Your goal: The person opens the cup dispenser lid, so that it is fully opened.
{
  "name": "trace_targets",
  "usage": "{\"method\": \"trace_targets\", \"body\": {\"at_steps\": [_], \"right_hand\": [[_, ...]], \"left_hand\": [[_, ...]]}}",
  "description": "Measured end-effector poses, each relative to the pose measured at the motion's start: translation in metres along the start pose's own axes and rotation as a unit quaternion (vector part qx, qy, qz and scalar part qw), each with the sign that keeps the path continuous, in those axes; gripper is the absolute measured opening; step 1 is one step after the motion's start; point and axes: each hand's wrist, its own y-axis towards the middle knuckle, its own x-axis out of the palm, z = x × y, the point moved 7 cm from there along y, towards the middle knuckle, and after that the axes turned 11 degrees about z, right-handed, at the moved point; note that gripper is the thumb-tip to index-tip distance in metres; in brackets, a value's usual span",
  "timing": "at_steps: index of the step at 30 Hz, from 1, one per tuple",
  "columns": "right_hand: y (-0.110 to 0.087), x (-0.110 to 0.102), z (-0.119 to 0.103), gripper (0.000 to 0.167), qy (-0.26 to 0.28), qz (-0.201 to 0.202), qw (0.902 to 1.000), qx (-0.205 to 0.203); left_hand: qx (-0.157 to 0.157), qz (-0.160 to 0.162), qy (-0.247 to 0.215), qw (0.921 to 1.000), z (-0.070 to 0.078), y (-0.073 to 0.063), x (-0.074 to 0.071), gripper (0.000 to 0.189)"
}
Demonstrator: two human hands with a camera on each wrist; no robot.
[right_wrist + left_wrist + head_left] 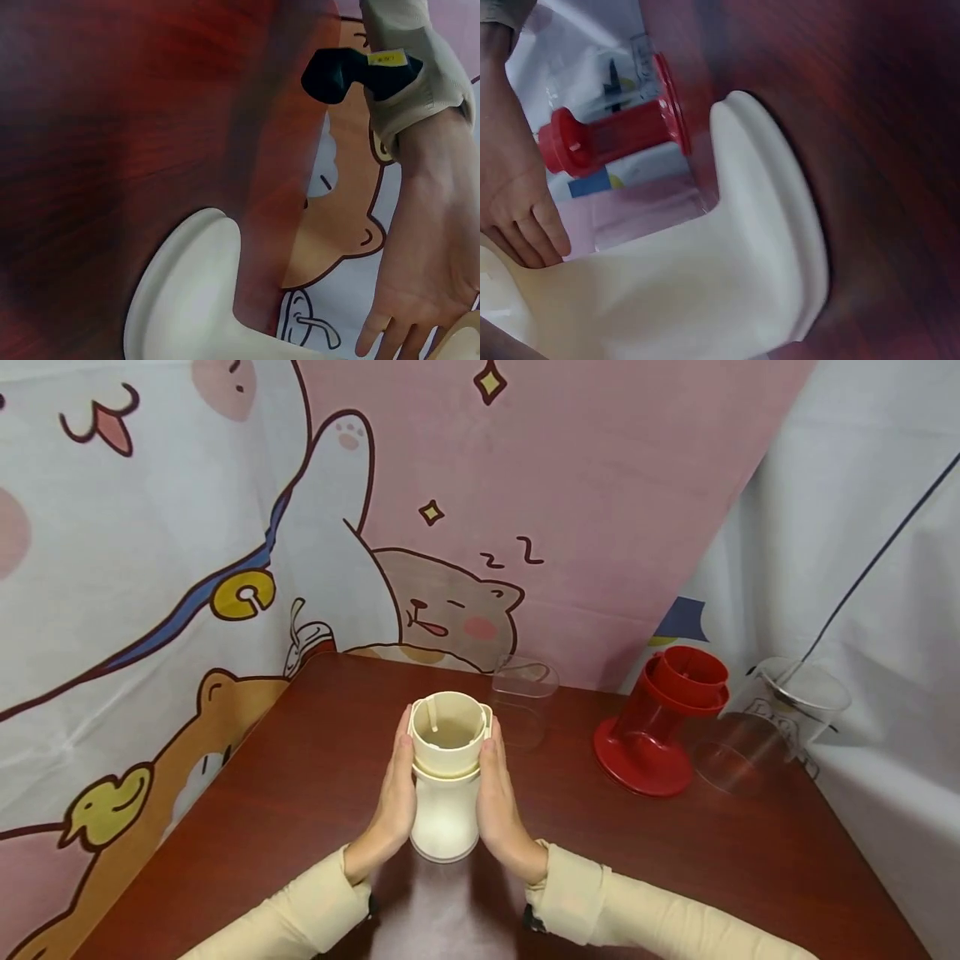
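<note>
A cream plastic stand [445, 818] with a cup-like top and flared round base is upright at the middle of the table. My left hand [392, 802] lies along its left side, fingers straight and pointing up to the rim. On the opposite side, my right hand [501, 802] presses its palm and straight fingers against the stand. The flared base [772, 217] shows close to the tabletop in the left wrist view, with the right hand [514, 172] beyond. From the right wrist, the left hand [431, 247] appears near the stand's top.
A red stand [648, 752] of similar shape is at the right. Beside it is a clear container [738, 760], and another clear container [525, 710] stands behind the cream stand. A printed cloth [585, 527] hangs around the reddish-brown table [300, 810].
</note>
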Motion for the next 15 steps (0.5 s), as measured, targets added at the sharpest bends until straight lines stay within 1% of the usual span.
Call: {"method": "trace_targets", "body": {"at_steps": [3, 6, 9, 15], "right_hand": [[0.006, 0.008, 0.004, 0.055, 0.006, 0.014, 0.9999, -0.006], [0.011, 0.015, 0.010, 0.056, 0.008, 0.023, 0.9997, -0.005], [0.016, 0.021, 0.017, 0.058, 0.001, 0.030, 0.9995, 0.001], [0.033, 0.035, 0.025, 0.060, -0.009, 0.039, 0.9991, -0.009]], "left_hand": [[0.012, 0.007, 0.009, 0.9999, -0.005, 0.008, -0.004, 0.056], [0.018, 0.008, 0.005, 0.9998, -0.011, 0.017, -0.007, 0.057], [0.024, 0.002, -0.005, 0.9997, -0.015, 0.025, -0.009, 0.059], [0.031, 0.012, -0.005, 0.9994, -0.020, 0.044, -0.018, 0.059]]}}
